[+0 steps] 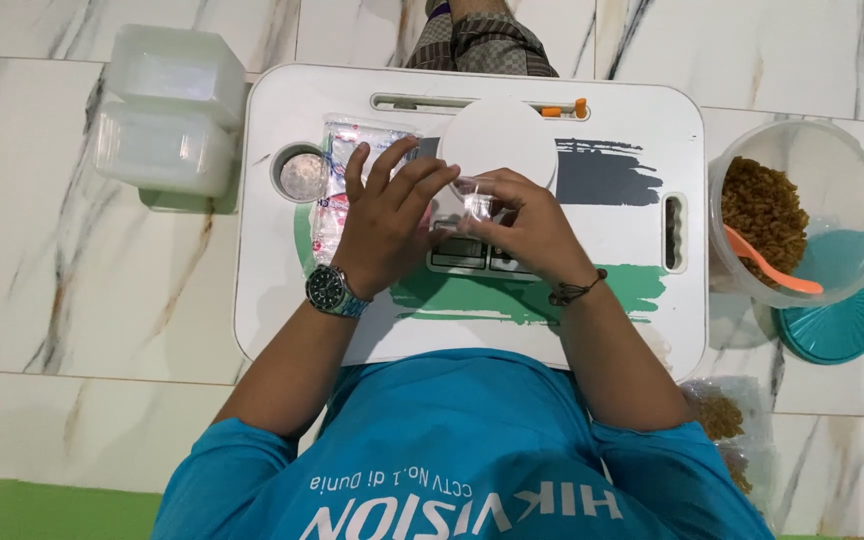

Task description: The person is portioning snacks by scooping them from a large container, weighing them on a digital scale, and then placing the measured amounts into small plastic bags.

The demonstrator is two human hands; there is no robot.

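A small clear plastic bag (474, 203) is being held between both hands, just above the kitchen scale (482, 250) at the middle of the table (642, 310). It is judged very light, limp and slick: a thin film that crumples and slides, easily torn if pulled hard, and best taken at its top edge, one side pinched in each hand.

The right hand (535, 232) has its fingers (497, 186) pressed together on the bag, thumb against forefinger, pinching one side. The left hand (384, 225) is laid over the other side with fingers (392, 165) spread and half-curled; only the tips near the bag look to be touching it, and whether a true pinch is made there cannot be told. A watch (333, 291) is worn on the left wrist, a dark cord bracelet (574, 292) on the right.

Just behind the hands, the round white scale pan (497, 135) is seen. To the left, a stack of clear bags (337, 190) lies flat on the table, beside a cup hole (302, 175). Off the table, on the marble floor (72, 300), clear lidded boxes (167, 110) are stacked at left. At right, a big clear tub (832, 170) of brown pasta (762, 210) is set, an orange spoon (772, 268) resting in it, a teal lid (847, 325) under its edge. Filled bags (722, 420) lie near the right elbow.
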